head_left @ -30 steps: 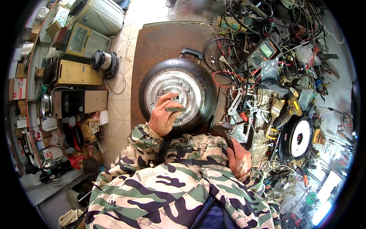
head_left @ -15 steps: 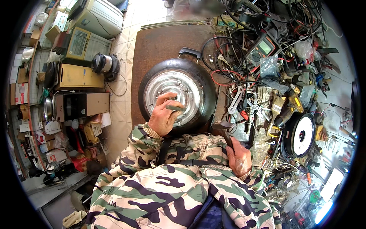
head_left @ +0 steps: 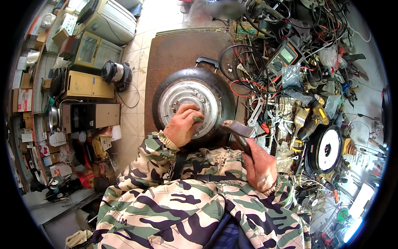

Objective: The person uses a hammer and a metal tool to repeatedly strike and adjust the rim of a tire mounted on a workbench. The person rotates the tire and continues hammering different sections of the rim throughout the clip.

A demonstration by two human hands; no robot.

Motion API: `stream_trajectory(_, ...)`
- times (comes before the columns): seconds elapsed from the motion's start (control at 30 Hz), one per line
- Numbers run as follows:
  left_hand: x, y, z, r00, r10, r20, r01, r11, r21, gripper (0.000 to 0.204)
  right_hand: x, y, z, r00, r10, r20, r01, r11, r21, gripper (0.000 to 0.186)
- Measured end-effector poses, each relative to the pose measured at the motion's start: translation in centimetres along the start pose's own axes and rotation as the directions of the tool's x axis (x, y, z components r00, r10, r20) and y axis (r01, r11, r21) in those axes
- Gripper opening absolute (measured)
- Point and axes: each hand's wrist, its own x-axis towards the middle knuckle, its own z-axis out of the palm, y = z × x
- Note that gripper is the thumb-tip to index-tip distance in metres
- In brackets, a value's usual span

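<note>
A dark round pan (head_left: 226,97) lies bottom-up in front of me, its black loop handle (head_left: 207,62) on the far side. A silvery metal disc (head_left: 171,96) with raised rings and small studs covers its middle. Over that disc my left hand (head_left: 180,128) is closed round a short metal rod (head_left: 197,119), whose blunt end points up; its lower end is hidden by the fingers. My right hand (head_left: 261,166) grips a hammer (head_left: 237,128) by its handle. The hammer head hangs over the pan's near right edge, apart from the rod.
The pan rests on a rusty brown tabletop (head_left: 166,52). Crowding the right side are cables, a multimeter (head_left: 285,56), a yellow drill (head_left: 317,116), pliers and a round black-and-white part (head_left: 330,148). At the left, a rice cooker (head_left: 116,74) stands before cabinets and shelves.
My right hand has raised the hammer and brought its head left, closer to the pan. My left hand has shifted slightly right and nearer me, still holding the rod.
</note>
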Motion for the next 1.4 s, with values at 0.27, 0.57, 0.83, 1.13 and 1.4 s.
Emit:
stream_trajectory(0.27,-0.1,-0.1,0.1,1.0,-0.009,0.02,0.01,1.0,-0.023,0.026,4.9,-5.0,-0.7,0.943,-0.278,0.183,0.321,0.906,-0.275,0.06)
stream_trajectory(0.57,-0.5,-1.6,1.9,0.995,0.08,-0.059,-0.082,0.996,-0.034,0.029,4.6,-7.0,-1.9,0.939,-0.342,-0.031,0.34,0.939,-0.058,0.051)
stream_trajectory(0.83,-0.5,-0.1,0.0,0.999,0.037,-0.021,-0.037,0.999,0.02,0.023,0.8,-2.7,-0.2,0.998,-0.043,-0.044,0.041,0.999,-0.032,0.05)
stream_trajectory(1.13,-1.6,-0.4,0.1,0.995,-0.02,-0.1,0.007,0.993,-0.121,0.015,-5.3,4.1,2.3,0.935,0.353,0.01,-0.353,0.935,0.004,0.038)
stream_trajectory(1.4,-1.1,0.0,-0.2,0.999,-0.001,-0.053,-0.003,0.998,-0.064,0.013,-5.4,4.4,2.2,0.943,0.333,-0.017,-0.332,0.943,0.031,0.038)
